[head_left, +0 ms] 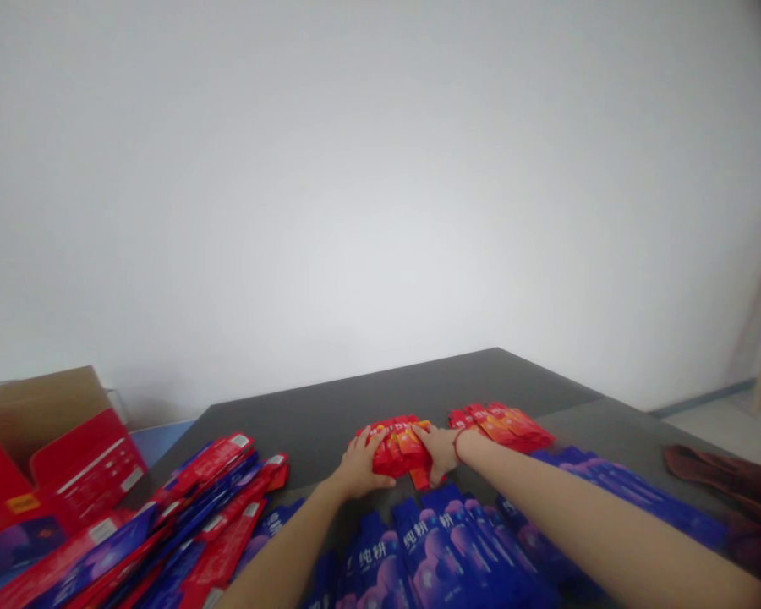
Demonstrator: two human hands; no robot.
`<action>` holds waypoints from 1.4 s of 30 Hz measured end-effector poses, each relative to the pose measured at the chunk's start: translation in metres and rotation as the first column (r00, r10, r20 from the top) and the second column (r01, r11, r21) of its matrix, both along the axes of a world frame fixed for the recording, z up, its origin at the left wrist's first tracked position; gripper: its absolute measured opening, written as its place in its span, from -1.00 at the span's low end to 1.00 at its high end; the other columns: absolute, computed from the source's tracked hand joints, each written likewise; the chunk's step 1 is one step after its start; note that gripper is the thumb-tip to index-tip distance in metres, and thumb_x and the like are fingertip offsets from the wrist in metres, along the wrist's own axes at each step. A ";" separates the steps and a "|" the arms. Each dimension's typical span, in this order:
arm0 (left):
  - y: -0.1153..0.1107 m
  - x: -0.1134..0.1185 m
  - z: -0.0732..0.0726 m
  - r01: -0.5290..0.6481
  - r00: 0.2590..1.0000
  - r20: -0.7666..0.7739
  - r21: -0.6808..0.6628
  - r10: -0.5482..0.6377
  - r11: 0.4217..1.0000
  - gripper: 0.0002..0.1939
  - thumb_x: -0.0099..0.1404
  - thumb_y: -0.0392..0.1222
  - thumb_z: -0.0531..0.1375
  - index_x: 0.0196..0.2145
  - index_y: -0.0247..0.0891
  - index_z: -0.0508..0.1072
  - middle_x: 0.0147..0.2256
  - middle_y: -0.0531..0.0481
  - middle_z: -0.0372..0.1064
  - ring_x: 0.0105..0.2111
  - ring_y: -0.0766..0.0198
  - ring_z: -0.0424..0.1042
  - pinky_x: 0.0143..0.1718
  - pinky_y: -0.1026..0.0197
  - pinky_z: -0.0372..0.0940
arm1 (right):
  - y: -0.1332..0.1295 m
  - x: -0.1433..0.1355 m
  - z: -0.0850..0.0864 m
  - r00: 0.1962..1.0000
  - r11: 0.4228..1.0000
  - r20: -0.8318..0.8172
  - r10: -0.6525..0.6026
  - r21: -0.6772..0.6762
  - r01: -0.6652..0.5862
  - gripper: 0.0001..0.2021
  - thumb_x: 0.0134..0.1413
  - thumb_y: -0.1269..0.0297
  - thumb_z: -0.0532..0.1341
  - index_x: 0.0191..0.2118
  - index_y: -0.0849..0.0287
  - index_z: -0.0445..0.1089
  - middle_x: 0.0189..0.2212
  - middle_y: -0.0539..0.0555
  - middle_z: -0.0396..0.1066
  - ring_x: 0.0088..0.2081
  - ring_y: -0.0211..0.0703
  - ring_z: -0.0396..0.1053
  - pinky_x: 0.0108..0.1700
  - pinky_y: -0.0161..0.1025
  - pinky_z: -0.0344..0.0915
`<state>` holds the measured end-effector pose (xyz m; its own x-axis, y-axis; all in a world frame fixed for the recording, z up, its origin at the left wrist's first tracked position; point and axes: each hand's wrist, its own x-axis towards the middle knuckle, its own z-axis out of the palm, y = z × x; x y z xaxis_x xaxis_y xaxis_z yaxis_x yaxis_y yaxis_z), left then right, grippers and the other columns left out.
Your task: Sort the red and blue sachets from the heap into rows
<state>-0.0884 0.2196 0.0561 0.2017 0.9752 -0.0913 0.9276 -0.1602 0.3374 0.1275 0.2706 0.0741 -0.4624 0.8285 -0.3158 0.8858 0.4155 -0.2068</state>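
A bundle of red and orange packets (394,447) lies on the dark table between my two hands. My left hand (360,465) wraps its left side, with fingers over the top edge. On the right side my right hand (440,448), a thin red band at its wrist, grips the same bundle. A loose red end of a packet pokes out below, near the right fingers. Just in front lie rows of blue packets (437,541) with white lettering and purple round shapes, partly hidden under my forearms. A second group of red and orange packets (500,425) rests to the right.
A mixed heap of red and blue flat packs (183,524) lies at the left, by an open red carton (82,465). More blue packets (634,495) and a dark brown cloth (729,478) are at the right. A white wall (380,186) stands behind the table (330,406).
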 end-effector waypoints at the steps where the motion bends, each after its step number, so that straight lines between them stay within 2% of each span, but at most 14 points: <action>1: 0.001 0.000 0.000 -0.005 1.000 -0.003 0.005 0.005 1.000 0.08 -0.05 0.11 0.32 0.32 -0.09 -0.13 0.35 -0.22 -0.38 0.31 -0.16 -0.25 0.24 -0.15 -0.13 | 0.000 -0.001 0.000 1.000 1.000 0.003 0.004 0.006 -0.004 0.41 -0.72 0.17 0.49 0.36 0.21 -0.27 0.30 0.47 -0.17 0.21 0.36 0.09 0.16 0.02 0.11; 5: 0.006 0.001 -0.001 -0.017 1.000 -0.021 0.025 0.017 1.000 0.05 -0.02 0.11 0.30 0.31 -0.12 -0.11 0.35 -0.22 -0.33 0.31 -0.14 -0.23 0.25 -0.12 -0.13 | 0.005 -0.005 0.005 1.000 1.000 0.013 0.019 0.021 -0.019 0.34 -0.61 0.18 0.47 0.36 0.24 -0.27 0.29 0.45 -0.13 0.19 0.29 0.14 0.16 -0.03 0.12; 10: 0.018 -0.003 0.000 -0.030 0.999 -0.042 0.053 0.033 0.998 0.01 -0.02 0.08 0.30 0.31 -0.08 -0.08 0.35 -0.16 -0.28 0.30 -0.11 -0.18 0.26 -0.06 -0.13 | 0.014 -0.013 0.010 1.000 0.999 0.013 0.016 0.045 -0.017 0.29 -0.52 0.15 0.46 0.36 0.26 -0.27 0.28 0.41 -0.07 0.22 0.25 0.10 0.19 -0.07 0.09; 16: 0.027 -0.009 -0.002 -0.032 0.998 -0.045 0.076 0.036 0.997 -0.02 0.00 0.07 0.29 0.30 -0.04 -0.06 0.34 -0.15 -0.27 0.30 -0.07 -0.15 0.25 -0.03 -0.11 | 0.022 -0.018 0.003 1.000 0.997 -0.017 0.007 0.081 -0.005 0.22 -0.41 0.08 0.42 0.36 0.23 -0.26 0.28 0.41 -0.08 0.19 0.28 0.14 0.15 -0.04 0.14; 21: 0.022 -0.007 -0.005 -0.070 0.996 -0.047 0.123 0.077 0.990 -0.05 0.01 0.07 0.29 0.29 0.02 -0.05 0.35 -0.07 -0.31 0.30 -0.07 -0.17 0.25 -0.06 -0.14 | 0.018 -0.015 -0.006 0.996 0.992 -0.081 0.027 0.126 -0.017 0.22 -0.40 -0.03 0.41 0.36 0.24 -0.25 0.31 0.42 -0.19 0.18 0.32 0.14 0.18 -0.03 0.08; 25: 0.015 -0.002 -0.007 -0.159 0.985 -0.043 0.169 0.168 0.973 -0.02 0.00 0.11 0.28 0.30 0.00 -0.08 0.36 -0.08 -0.34 0.30 -0.15 -0.21 0.21 -0.19 -0.10 | 0.012 -0.012 -0.007 0.990 0.987 -0.137 0.036 0.161 -0.014 0.28 -0.43 -0.19 0.38 0.36 0.28 -0.25 0.33 0.44 -0.30 0.25 0.39 -0.03 0.22 0.02 -0.01; 28: 0.012 0.003 -0.009 -0.181 0.982 -0.032 0.168 0.189 0.969 -0.15 0.13 0.10 0.17 0.30 0.01 -0.09 0.35 -0.07 -0.30 0.30 -0.10 -0.18 0.17 -0.17 0.01 | 0.008 -0.013 -0.005 0.983 0.982 -0.179 0.046 0.188 -0.012 0.15 -0.29 -0.34 0.24 0.36 0.15 -0.20 0.35 0.33 -0.34 0.28 0.38 -0.14 0.22 0.10 -0.04; 32: 0.011 0.009 -0.011 -0.162 0.985 -0.041 0.149 0.170 0.975 -0.36 0.26 -0.02 0.03 0.28 0.04 -0.01 0.35 0.00 -0.25 0.30 -0.07 -0.19 0.20 -0.18 -0.05 | 0.005 -0.020 -0.008 0.976 0.981 -0.213 0.038 0.195 0.005 -0.05 -0.10 -0.36 0.08 0.35 0.03 -0.14 0.36 0.23 -0.27 0.29 0.35 -0.15 0.18 0.19 -0.01; 34: 0.012 0.011 -0.011 -0.153 0.986 -0.047 0.148 0.161 0.977 -0.37 0.27 -0.05 -0.01 0.28 -0.01 0.00 0.35 0.01 -0.23 0.31 -0.04 -0.19 0.23 -0.14 -0.10 | 0.005 -0.025 -0.011 0.974 0.980 -0.224 0.015 0.198 0.030 -0.07 -0.05 -0.35 0.05 0.35 0.05 -0.15 0.35 0.25 -0.23 0.29 0.34 -0.15 0.16 0.23 0.00; 38: 0.018 0.012 -0.011 -0.143 0.986 -0.056 0.166 0.154 0.976 -0.27 0.21 -0.13 -0.01 0.31 -0.26 -0.09 0.34 -0.04 -0.19 0.32 0.15 -0.21 0.29 0.10 -0.24 | 0.005 -0.031 -0.015 0.969 0.972 -0.246 -0.014 0.223 0.071 -0.04 -0.08 -0.36 0.06 0.35 0.10 -0.16 0.34 0.30 -0.22 0.29 0.41 -0.19 0.12 0.33 -0.01; 42: 0.022 0.013 -0.012 -0.183 0.978 -0.075 0.157 0.197 0.970 -0.24 0.16 -0.20 -0.05 0.29 -0.51 -0.10 0.32 -0.19 -0.15 0.31 0.18 -0.18 0.29 0.21 -0.28 | 0.004 -0.030 -0.012 0.963 0.961 -0.268 0.035 0.274 0.042 -0.07 -0.06 -0.33 0.07 0.34 0.07 -0.13 0.35 0.24 -0.22 0.30 0.38 -0.24 0.13 0.35 -0.05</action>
<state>-0.0756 0.2412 0.0436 0.0089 0.9988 0.0484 0.9712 -0.0202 0.2375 0.0976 0.2744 0.0622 -0.4949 0.8669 0.0595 0.8149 0.4868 -0.3145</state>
